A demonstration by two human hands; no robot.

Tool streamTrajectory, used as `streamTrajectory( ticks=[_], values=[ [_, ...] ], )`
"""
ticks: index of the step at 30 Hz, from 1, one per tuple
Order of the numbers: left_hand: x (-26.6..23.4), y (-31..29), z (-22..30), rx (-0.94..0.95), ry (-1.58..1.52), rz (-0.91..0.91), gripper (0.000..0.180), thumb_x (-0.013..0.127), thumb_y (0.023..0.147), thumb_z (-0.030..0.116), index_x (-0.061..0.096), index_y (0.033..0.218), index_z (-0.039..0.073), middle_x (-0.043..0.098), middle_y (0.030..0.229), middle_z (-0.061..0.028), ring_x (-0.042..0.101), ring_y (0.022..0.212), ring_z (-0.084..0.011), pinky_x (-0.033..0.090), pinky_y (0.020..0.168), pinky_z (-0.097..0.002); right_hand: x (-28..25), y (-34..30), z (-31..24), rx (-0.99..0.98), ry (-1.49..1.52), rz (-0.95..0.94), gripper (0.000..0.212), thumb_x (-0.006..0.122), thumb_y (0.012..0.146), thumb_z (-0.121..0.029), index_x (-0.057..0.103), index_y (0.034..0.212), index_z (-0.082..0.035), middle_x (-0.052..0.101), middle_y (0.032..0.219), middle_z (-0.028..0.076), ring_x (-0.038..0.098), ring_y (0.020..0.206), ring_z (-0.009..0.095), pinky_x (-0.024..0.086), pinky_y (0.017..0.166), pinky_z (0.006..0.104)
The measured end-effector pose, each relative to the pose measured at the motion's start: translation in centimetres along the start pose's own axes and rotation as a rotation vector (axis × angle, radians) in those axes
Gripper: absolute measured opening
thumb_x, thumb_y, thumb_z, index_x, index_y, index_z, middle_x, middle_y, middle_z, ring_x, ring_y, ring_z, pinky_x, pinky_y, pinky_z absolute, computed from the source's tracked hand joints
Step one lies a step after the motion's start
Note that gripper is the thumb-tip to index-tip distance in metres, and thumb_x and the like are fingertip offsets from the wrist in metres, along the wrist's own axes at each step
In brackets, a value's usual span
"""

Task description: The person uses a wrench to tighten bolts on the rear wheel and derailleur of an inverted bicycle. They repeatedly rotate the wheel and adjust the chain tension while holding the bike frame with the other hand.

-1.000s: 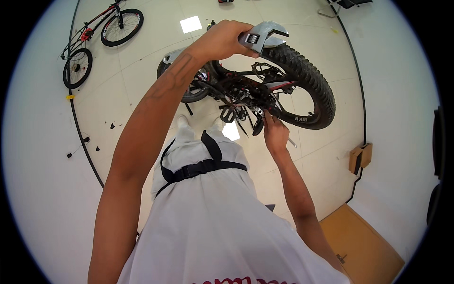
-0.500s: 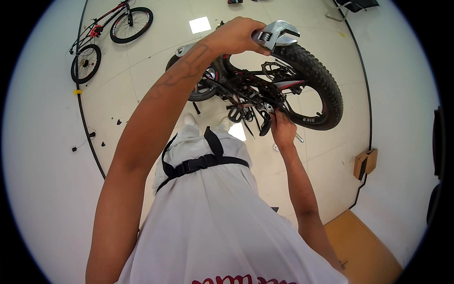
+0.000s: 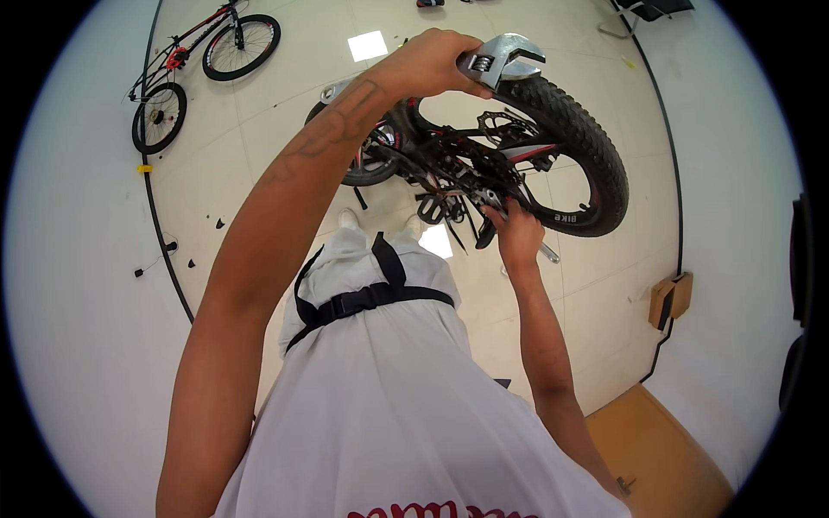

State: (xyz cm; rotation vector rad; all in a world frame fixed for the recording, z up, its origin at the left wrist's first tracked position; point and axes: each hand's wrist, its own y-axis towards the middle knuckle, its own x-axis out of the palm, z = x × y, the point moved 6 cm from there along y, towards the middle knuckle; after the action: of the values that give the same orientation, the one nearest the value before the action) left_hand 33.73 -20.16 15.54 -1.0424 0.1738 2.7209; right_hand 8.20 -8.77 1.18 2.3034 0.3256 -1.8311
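My left hand (image 3: pixel 436 62) is closed round a large silver adjustable wrench (image 3: pixel 509 62). Its jaw end points right above the bicycle's fat tyre, and its other end shows beyond my wrist. Below, a black and red bicycle (image 3: pixel 471 160) stands with its knobbly wheel (image 3: pixel 596 138) to the right. Closed at the near side of the frame, beside that wheel, is my right hand (image 3: pixel 518 233). From under it sticks the silver handle of a wrench (image 3: pixel 549 253); a silver head shows past the fingers, against the bicycle's dark parts. The exact contact point is hidden.
A second bicycle (image 3: pixel 186 65) leans by the wall at the far left. Small dark parts (image 3: pixel 191 263) lie on the tiled floor to the left. A cardboard box (image 3: pixel 670 300) sits by the right wall, and a brown door (image 3: pixel 661 453) is at the lower right.
My right hand's fingers have shifted slightly up and left over the tool, and more of the silver head is covered. The left hand with its wrench is almost still.
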Motion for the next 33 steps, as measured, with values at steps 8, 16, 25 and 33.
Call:
streamTrajectory(
  ticks=[8, 16, 25, 33],
  values=[
    [0.1, -0.1, 0.2, -0.016, 0.006, -0.022, 0.044, 0.083, 0.073, 0.029, 0.064, 0.101, 0.002, 0.06, 0.072, -0.0078, 0.051, 0.065, -0.0195, 0.044, 0.064, -0.0332, 1.2, -0.9, 0.8, -0.079, -0.004, -0.171, 0.019, 0.06, 0.091, -0.02, 0.059, 0.096, -0.002, 0.065, 0.079, 0.016, 0.065, 0.069, 0.035, 0.052, 0.06, 0.0458],
    [0.2, 0.2, -0.2, 0.01, -0.016, -0.013, 0.047, 0.083, 0.071, 0.038, 0.064, 0.093, 0.001, 0.062, 0.073, -0.0099, 0.056, 0.066, -0.0231, 0.045, 0.065, -0.0357, -0.1, 0.3, 0.6, -0.274, -0.095, 0.046, 0.021, 0.066, 0.086, -0.026, 0.06, 0.082, -0.006, 0.065, 0.071, 0.011, 0.064, 0.058, 0.028, 0.051, 0.053, 0.0375],
    [0.5, 0.2, -0.2, -0.01, -0.009, -0.019, 0.042, 0.082, 0.074, 0.024, 0.064, 0.103, 0.001, 0.057, 0.069, -0.0057, 0.048, 0.064, -0.0161, 0.043, 0.062, -0.0317, 0.3, 0.1, 1.3, -0.252, -0.027, 0.12, 0.026, 0.069, 0.086, -0.03, 0.061, 0.079, -0.007, 0.064, 0.067, 0.009, 0.062, 0.056, 0.029, 0.047, 0.048, 0.0381],
    [0.5, -0.1, -0.1, -0.067, -0.032, -0.009, 0.04, 0.082, 0.074, 0.023, 0.064, 0.102, 0.001, 0.057, 0.07, -0.0066, 0.049, 0.064, -0.017, 0.043, 0.063, -0.0323, 1.8, -0.8, 2.0, -0.274, -0.037, 0.312, 0.033, 0.071, 0.083, -0.033, 0.053, 0.069, -0.01, 0.055, 0.058, 0.005, 0.056, 0.049, 0.025, 0.044, 0.045, 0.0355]
  ],
)
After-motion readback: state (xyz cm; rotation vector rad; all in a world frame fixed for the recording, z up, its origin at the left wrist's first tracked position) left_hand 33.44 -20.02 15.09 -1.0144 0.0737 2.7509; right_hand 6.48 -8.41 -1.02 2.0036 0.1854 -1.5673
